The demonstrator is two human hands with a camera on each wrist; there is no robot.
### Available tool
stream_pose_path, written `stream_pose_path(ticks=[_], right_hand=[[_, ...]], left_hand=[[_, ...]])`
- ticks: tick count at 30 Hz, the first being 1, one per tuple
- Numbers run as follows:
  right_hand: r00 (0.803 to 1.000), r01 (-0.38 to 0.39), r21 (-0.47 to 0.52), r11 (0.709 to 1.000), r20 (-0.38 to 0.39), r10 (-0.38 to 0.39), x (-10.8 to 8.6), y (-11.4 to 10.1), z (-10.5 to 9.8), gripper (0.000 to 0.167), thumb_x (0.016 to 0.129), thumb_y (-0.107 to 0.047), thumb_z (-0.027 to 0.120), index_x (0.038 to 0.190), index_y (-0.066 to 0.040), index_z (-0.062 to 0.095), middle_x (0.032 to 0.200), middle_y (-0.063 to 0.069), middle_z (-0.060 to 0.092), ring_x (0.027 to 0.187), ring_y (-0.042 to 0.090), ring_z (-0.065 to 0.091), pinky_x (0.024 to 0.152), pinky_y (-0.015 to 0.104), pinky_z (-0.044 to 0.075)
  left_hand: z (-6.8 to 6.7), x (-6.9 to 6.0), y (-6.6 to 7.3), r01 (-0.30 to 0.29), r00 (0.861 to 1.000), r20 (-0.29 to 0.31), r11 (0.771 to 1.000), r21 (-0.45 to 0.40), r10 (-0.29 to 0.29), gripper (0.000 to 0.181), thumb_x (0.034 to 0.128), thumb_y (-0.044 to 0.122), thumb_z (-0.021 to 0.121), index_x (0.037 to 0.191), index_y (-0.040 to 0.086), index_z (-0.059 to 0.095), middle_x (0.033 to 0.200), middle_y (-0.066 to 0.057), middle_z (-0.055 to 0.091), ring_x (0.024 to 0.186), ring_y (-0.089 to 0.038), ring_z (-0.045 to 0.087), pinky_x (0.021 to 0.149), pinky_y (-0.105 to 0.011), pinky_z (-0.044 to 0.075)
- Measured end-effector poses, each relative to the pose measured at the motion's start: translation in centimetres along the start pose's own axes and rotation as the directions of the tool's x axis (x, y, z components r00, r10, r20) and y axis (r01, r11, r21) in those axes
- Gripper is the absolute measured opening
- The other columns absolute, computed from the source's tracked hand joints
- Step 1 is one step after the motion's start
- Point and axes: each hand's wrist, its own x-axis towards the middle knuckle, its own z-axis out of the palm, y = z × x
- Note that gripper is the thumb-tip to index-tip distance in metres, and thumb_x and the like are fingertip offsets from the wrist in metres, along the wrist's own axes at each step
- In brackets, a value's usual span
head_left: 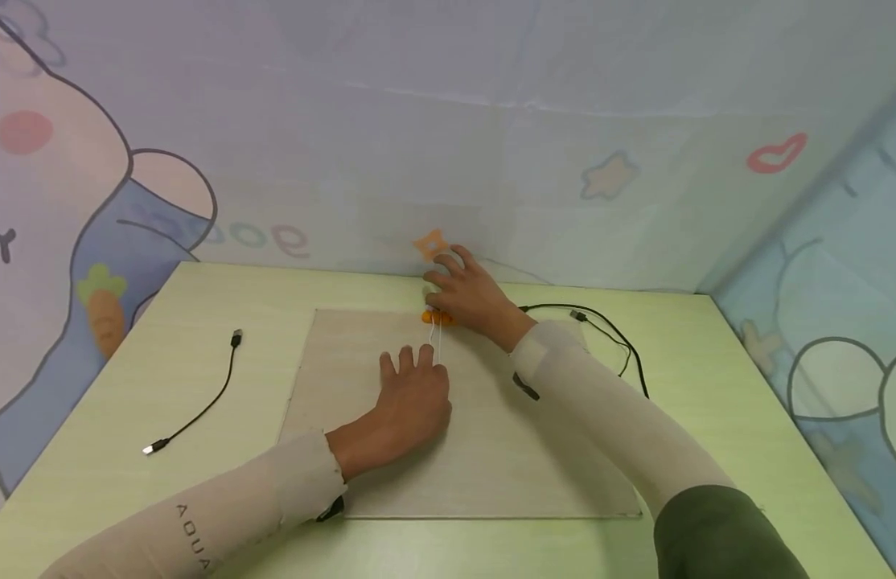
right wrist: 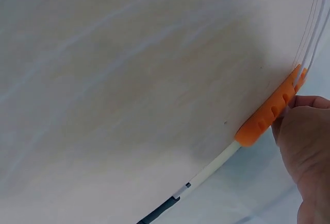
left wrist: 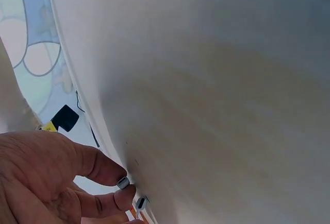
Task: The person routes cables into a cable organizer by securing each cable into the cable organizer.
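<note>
An orange cable holder (right wrist: 273, 108) with a row of slots lies at the far edge of a pale board (head_left: 491, 482). White cables (right wrist: 314, 33) run through slots at one end of it, towards my left hand. My left hand (head_left: 412, 398) is over the board, pinching a small white cable plug (left wrist: 122, 183) between thumb and finger. Close below that plug is a second white plug (left wrist: 141, 203) with a dark opening. At the back, my right hand (head_left: 473, 297) grips the holder from its far side; its fingertips are partly hidden there.
A short black USB cable (head_left: 216, 394) lies on the table (head_left: 129, 482) to the left. Black cables (head_left: 614, 322) curve across the right side, one with a USB plug (head_left: 578, 316). A printed fabric wall (head_left: 491, 177) rises behind the table's back edge.
</note>
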Motion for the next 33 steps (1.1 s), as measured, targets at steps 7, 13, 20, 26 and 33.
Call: stream_pose_path(ticks=[7,13,20,26,33], right_hand=[[0.998,-0.022,0.053,0.998,0.06,0.019,-0.02,0.15,0.28,0.019,0.114,-0.032,0.068,0.127,-0.034,0.082,0.162,-0.004,0.064,0.16,0.032,0.048,0.137,0.058,0.032],[0.995,-0.059,0.137,0.989,0.084,0.048,-0.18,0.29,0.81,0.025,0.116,-0.041,0.061,0.127,-0.034,0.083,0.166,-0.003,0.06,0.162,0.032,0.047,0.137,0.059,0.031],[0.992,-0.082,0.192,0.978,0.106,0.062,-0.54,0.42,0.3,0.021,0.11,-0.028,0.072,0.127,-0.03,0.083,0.167,-0.001,0.06,0.16,0.032,0.048,0.137,0.058,0.032],[0.995,-0.083,0.204,0.975,0.065,0.071,-0.81,0.52,0.57,0.023,0.111,-0.033,0.068,0.129,-0.026,0.082,0.164,0.002,0.062,0.156,0.032,0.052,0.135,0.056,0.035],[0.997,-0.075,0.165,0.983,0.017,0.073,-0.84,0.48,0.82,0.026,0.107,-0.024,0.078,0.133,-0.025,0.077,0.163,0.005,0.062,0.154,0.032,0.053,0.133,0.055,0.039]], left_hand=[[-0.17,-0.37,0.19,0.014,1.0,-0.001,1.0,0.011,-0.014,0.018,0.1037,0.016,0.075,0.098,0.0,0.076,0.127,-0.023,0.062,0.128,-0.052,0.056,0.113,-0.076,0.04],[0.06,-0.56,0.2,0.013,1.0,-0.027,0.998,0.069,-0.012,0.023,0.1037,0.019,0.074,0.104,-0.003,0.077,0.133,-0.025,0.065,0.14,-0.056,0.054,0.116,-0.078,0.04],[0.22,-0.31,-0.22,0.007,0.998,-0.062,0.998,0.056,-0.003,0.024,0.1012,0.02,0.078,0.102,-0.004,0.078,0.13,-0.026,0.066,0.137,-0.057,0.055,0.115,-0.081,0.039],[0.4,-0.19,-0.5,0.004,0.998,-0.062,0.999,0.053,-0.001,0.025,0.1009,0.02,0.079,0.104,-0.005,0.079,0.131,-0.027,0.066,0.138,-0.058,0.055,0.115,-0.082,0.038],[0.43,-0.11,-0.63,0.003,0.996,-0.085,0.998,0.066,0.003,0.022,0.1003,0.019,0.079,0.098,-0.003,0.078,0.129,-0.026,0.067,0.137,-0.057,0.056,0.115,-0.08,0.039]])
